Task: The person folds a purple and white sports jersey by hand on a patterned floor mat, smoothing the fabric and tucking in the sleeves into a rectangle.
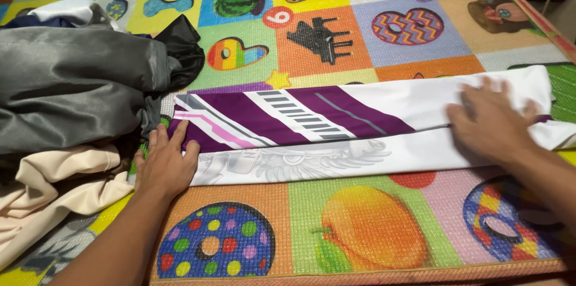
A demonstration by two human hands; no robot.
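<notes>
left hand [165,163] flat and released on folded white-and-purple jersey [336,124] at 8 o'clock, right hand [492,121] open, pressing it at 3 o'clock, colourful play mat [360,232], clothes pile [72,94] at 9 o'clock

1. A folded white-and-purple jersey [336,130] lies across the colourful play mat [360,232].
2. The left hand [165,163] presses one end flat, the right hand [489,121] the other.
3. A clothes pile [72,94] sits just left.

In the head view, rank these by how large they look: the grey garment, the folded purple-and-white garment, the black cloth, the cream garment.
1. Folded purple-and-white garment, spanning most of the mat.
2. Grey garment, though it runs off the left edge, so first and second are unsure.
3. Cream garment, also cut off.
4. Black cloth, partly hidden.
</notes>
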